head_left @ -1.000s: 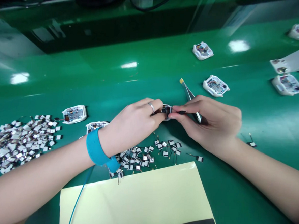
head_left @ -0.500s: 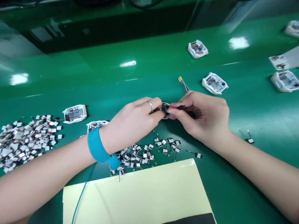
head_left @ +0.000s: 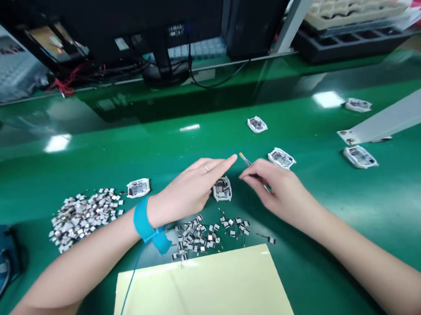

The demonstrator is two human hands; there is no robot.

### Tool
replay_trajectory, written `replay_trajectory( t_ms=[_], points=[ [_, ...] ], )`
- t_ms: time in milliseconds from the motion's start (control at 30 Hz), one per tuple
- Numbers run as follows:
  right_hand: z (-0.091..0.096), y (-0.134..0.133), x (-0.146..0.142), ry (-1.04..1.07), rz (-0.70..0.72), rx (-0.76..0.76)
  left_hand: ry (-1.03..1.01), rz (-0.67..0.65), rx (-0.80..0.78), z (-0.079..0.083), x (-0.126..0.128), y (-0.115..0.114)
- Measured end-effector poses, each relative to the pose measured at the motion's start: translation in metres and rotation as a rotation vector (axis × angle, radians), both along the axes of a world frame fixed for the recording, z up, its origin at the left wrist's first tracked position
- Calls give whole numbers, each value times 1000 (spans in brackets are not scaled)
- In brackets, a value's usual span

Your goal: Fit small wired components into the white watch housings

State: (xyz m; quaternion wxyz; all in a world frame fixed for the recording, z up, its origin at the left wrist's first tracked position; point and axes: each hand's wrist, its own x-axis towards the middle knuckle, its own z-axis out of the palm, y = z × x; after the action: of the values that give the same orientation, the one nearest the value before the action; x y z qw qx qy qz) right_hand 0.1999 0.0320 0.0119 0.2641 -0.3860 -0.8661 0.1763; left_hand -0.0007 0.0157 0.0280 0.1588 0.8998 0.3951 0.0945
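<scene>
Left hand (head_left: 189,187) extended beside casing (head_left: 223,190), hold unclear; right hand (head_left: 278,184) holds tweezers (head_left: 245,159), likely fine handwork, next move needing steadiness.

One camera, worn on the person's head, looks forward and down across the bench (head_left: 311,192) from above its near side. It is close enough that the forearms run in large from the lower left and lower right, with the left hand (head_left: 189,187) and right hand (head_left: 278,185) near the middle of the frame. The yellow sheet (head_left: 202,290) is cut by the bottom edge, the dark monitor (head_left: 127,10) by the top. The bench's back edge climbs rightward, so the view sits tilted.
</scene>
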Motion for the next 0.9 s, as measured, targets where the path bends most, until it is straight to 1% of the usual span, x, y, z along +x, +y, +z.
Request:
replay_trajectory(
  t_ms=[33, 67, 100, 200, 267, 400, 500, 600, 733, 800, 900],
  points=[
    [-2, -3, -4, -32, 19, 2, -42, -54, -62, -3, -2, 5],
    [-4, -6, -8, -75, 28, 37, -61, -89, -127, -7, -3, 9],
    [-8, -8, -12, -131, 30, 107, -71, -106, -178, -11, -3, 13],
    [-17, -14, -21, -295, 35, 367, -100, -72, -228, -20, 1, 17],
    [-17, -16, -24, -344, 44, 444, -126, -11, -226, -21, 4, 14],
    [-3, -20, -25, -364, 56, 510, -238, 108, -215, -13, 9, 4],
    [10, -23, -24, -363, 63, 574, -327, 145, -221, -4, 11, -2],
    [19, -23, -22, -332, 82, 646, -395, 176, -263, 3, 13, -7],
    [20, -22, -22, -226, 124, 663, -455, 183, -314, 8, 15, -12],
    [18, -22, -22, -116, 124, 605, -478, 176, -319, 10, 16, -14],
    [18, -25, -22, 66, 92, 475, -513, 183, -298, 12, 16, -17]
  ],
)
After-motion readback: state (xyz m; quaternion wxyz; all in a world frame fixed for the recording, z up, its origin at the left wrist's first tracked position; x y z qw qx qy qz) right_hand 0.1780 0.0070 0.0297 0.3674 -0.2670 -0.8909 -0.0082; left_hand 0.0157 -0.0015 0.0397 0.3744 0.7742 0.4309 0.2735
